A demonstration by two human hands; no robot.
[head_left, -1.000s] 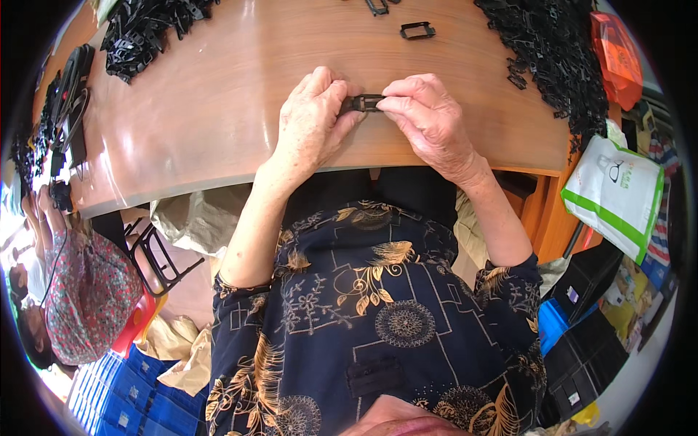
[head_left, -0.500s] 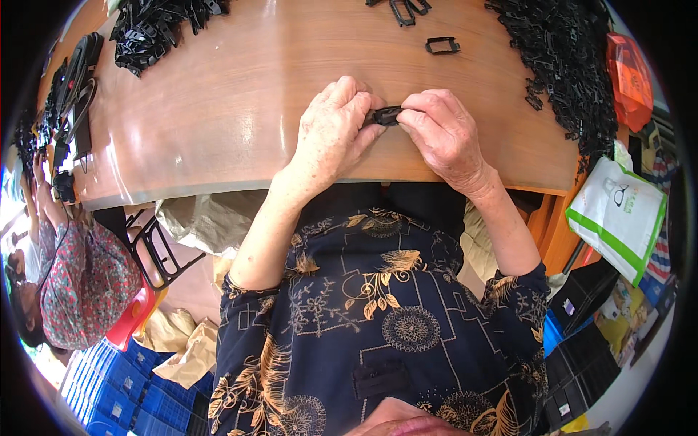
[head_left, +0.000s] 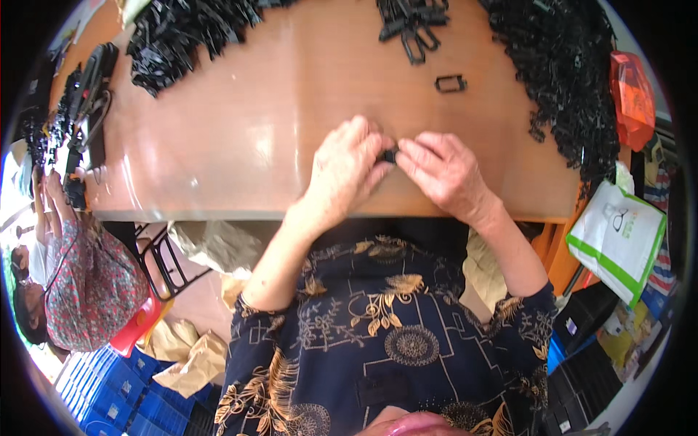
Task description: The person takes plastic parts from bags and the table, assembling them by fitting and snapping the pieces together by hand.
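Observation:
Over the front part of the table, my left hand (head_left: 347, 168) and my right hand (head_left: 447, 176) meet with fingers closed on one small black plastic part (head_left: 389, 155). Only a bit of the part shows between the fingertips; the rest is hidden by them. Farther up the table lies a single black rectangular frame (head_left: 451, 84), apart from my hands. Beyond it is a small cluster of similar black frames (head_left: 414, 29).
Large heaps of black plastic pieces lie at the far left (head_left: 182, 43) and along the right (head_left: 556, 73). An orange bag (head_left: 630, 98) and a white-green bag (head_left: 618, 236) are at the right. Another person (head_left: 91, 283) sits at left, near stacked blue crates (head_left: 109, 385).
The view has shifted, so the table and its heaps sit lower in the picture. Less of the black part now shows between my fingers; both hands still grip it.

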